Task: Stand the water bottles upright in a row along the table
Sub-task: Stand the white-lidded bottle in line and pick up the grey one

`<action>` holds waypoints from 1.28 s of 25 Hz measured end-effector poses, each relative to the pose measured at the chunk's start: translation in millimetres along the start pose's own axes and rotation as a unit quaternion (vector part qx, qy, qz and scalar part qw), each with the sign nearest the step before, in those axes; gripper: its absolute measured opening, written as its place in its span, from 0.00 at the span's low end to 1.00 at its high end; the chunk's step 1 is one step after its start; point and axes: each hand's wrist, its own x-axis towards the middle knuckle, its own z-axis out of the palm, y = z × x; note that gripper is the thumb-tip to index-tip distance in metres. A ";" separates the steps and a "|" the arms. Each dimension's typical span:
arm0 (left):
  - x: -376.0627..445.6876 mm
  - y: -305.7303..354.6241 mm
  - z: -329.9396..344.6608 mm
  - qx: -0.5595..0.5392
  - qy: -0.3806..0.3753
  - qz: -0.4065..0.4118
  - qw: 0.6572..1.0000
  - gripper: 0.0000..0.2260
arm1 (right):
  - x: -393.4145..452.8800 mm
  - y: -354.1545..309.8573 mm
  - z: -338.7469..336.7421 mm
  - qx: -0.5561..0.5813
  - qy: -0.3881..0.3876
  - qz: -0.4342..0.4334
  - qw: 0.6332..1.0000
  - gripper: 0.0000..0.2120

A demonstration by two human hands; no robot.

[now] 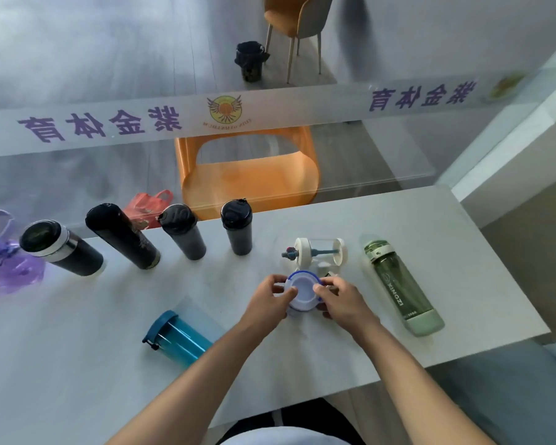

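Both hands clasp one white bottle with a blue-ringed lid (302, 292), upright on the counter (430, 220). Left hand (272, 295): grip closed on the bottle's left side, thumb on the lid. Right hand (339, 297): grip closed on its right side. Just beyond the grip a clear white-capped bottle (318, 252) lies on its side. Right of it lies a green bottle (402, 287); near-left, a teal bottle (177, 338). Far-left, four dark bottles (238, 228) stand in a row.
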 end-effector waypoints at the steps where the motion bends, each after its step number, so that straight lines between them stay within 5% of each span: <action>1: -2.0 -1.0 -1.1 0.008 0.014 -0.004 1.000 0.12 | -1.0 0.3 1.9 -0.005 -0.006 -0.003 1.000 0.04; 11: -0.6 5.1 -0.9 0.044 0.096 -0.031 0.994 0.14 | 60.3 -20.0 -23.9 -0.162 -0.015 -0.064 0.985 0.15; 14: 1.8 13.0 3.2 0.067 0.117 -0.007 0.991 0.18 | 109.2 -26.3 -25.4 -0.349 -0.007 -0.168 0.922 0.27; 18: 4.0 12.5 12.7 0.075 0.135 0.008 0.988 0.17 | 158.0 -23.3 -6.5 -0.495 -0.091 -0.222 0.835 0.41; 22: -0.6 6.1 18.7 0.062 0.161 0.025 0.985 0.12 | 179.4 -13.7 5.7 -0.563 -0.107 -0.239 0.784 0.41; 24: -2.7 3.6 20.4 0.062 0.170 0.027 0.983 0.10 | 184.3 -15.8 4.9 -0.545 -0.085 -0.265 0.791 0.38; 32: -2.2 4.4 24.3 0.061 0.185 0.029 0.980 0.11 | 200.5 -49.7 -0.8 -0.170 -0.026 -0.254 0.952 0.43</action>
